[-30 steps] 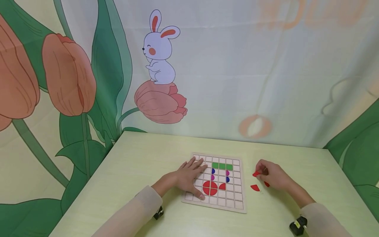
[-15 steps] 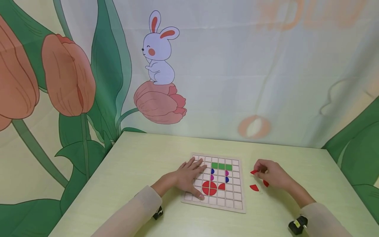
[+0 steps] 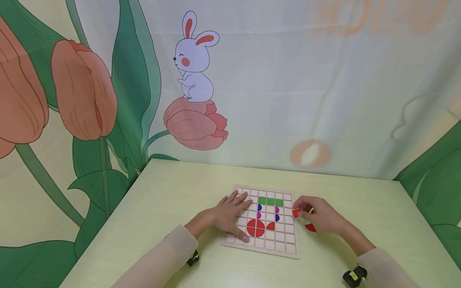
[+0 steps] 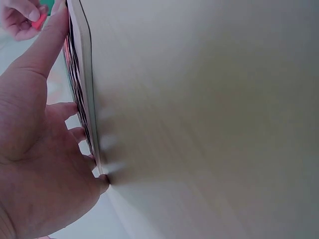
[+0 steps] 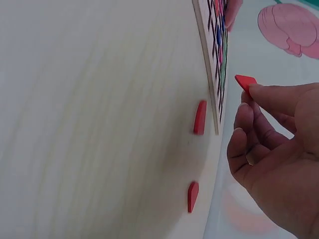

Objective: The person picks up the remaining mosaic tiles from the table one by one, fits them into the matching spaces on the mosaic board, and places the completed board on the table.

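Note:
My left hand (image 3: pixel 232 216) lies spread, fingers straight, over the left part of a wooden grid board (image 3: pixel 260 246). Between the thumb and fingers of my right hand (image 3: pixel 317 212) is a red quarter-circle piece (image 5: pixel 245 81), held above the board's right edge. On the board, four red quarters form a circle (image 3: pixel 255 228), with one more red quarter (image 3: pixel 271 226) to its right. Higher up sit green squares (image 3: pixel 270 201) in a row, plus small blue half-circles (image 3: pixel 277 218) and magenta half-circles (image 3: pixel 259 215).
Two loose red pieces lie on the table in the right wrist view, one red piece (image 5: pixel 200 117) nearer the board and another red piece (image 5: pixel 193 196) farther off. A printed curtain (image 3: pixel 259 100) hangs behind the table (image 3: pixel 180 180).
My right hand has moved left with the red quarter-circle, from beside the loose pieces to the board's right edge. The left hand has stayed in place.

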Motion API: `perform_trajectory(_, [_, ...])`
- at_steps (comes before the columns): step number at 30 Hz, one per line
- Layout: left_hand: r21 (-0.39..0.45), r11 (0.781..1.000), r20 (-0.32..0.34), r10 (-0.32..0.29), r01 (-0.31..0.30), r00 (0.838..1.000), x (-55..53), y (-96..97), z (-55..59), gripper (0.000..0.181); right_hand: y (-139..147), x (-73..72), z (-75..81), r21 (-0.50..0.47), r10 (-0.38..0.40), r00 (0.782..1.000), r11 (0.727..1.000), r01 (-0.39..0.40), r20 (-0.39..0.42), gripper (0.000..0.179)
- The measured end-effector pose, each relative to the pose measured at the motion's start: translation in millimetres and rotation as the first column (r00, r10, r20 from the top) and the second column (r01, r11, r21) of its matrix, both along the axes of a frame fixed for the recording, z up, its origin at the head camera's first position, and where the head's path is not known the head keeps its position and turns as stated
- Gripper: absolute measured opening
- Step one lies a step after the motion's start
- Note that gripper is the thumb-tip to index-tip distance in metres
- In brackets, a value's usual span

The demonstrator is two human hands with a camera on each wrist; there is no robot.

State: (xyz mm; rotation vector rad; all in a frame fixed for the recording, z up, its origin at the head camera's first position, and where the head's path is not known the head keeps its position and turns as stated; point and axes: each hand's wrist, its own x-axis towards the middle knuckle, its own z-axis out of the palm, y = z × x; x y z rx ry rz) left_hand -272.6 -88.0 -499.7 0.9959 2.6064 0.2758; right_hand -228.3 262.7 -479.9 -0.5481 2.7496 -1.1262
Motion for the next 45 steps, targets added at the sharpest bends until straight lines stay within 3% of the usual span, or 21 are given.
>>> perform_trajectory(12, [0.004, 1.000, 0.013, 0.004, -0.004, 1.000, 1.0, 0.6, 1.2, 0.127, -32.3, 3.7, -7.8, -0.017, 0.143, 0.989, 0.990, -0.143, -0.029, 0.012])
perform_trajectory(27, [-0.006, 1.000, 0.012, 0.002, -0.002, 1.000, 0.6, 0.3, 3.9, 0.127, -47.6, 2.1, -15.2, 0.042, 0.120, 0.992, 0.992, -0.122, 0.045, 0.011])
perform_trajectory(45, [-0.004, 1.000, 0.010, 0.003, -0.003, 1.000, 0.4, 0.4, 2.7, 0.127, -51.2, 3.3, -19.1, 0.078, 0.092, 0.995, 0.992, -0.094, 0.029, 0.014])
